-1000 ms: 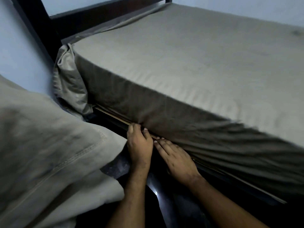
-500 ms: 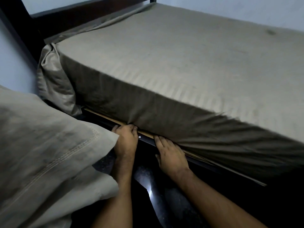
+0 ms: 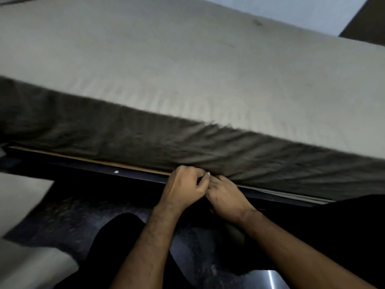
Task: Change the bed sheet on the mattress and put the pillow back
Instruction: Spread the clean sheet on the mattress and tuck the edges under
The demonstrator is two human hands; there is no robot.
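A beige-grey bed sheet (image 3: 187, 65) covers the mattress, and its side (image 3: 145, 140) hangs wrinkled down to the dark bed frame (image 3: 133, 174). Both hands meet at the sheet's lower edge. My left hand (image 3: 185, 188) has its fingers curled, pinching the sheet's hem against the frame. My right hand (image 3: 226, 197) lies beside it, touching it, with its fingertips pushed under the gathered sheet edge. Part of the pillow (image 3: 20, 201) in a matching beige case shows at the left edge. The picture is blurred by motion.
A thin board edge (image 3: 83, 160) runs between mattress and frame. The dark glossy floor (image 3: 198, 257) lies below, with my dark-clad knee (image 3: 116, 236) on it. A pale wall (image 3: 291, 11) stands behind the bed, and dark furniture (image 3: 368, 21) at the top right.
The view has swung right along the bed side, so the headboard corner is gone. My hands have moved right along the frame and come together, the left now curled on the hem.
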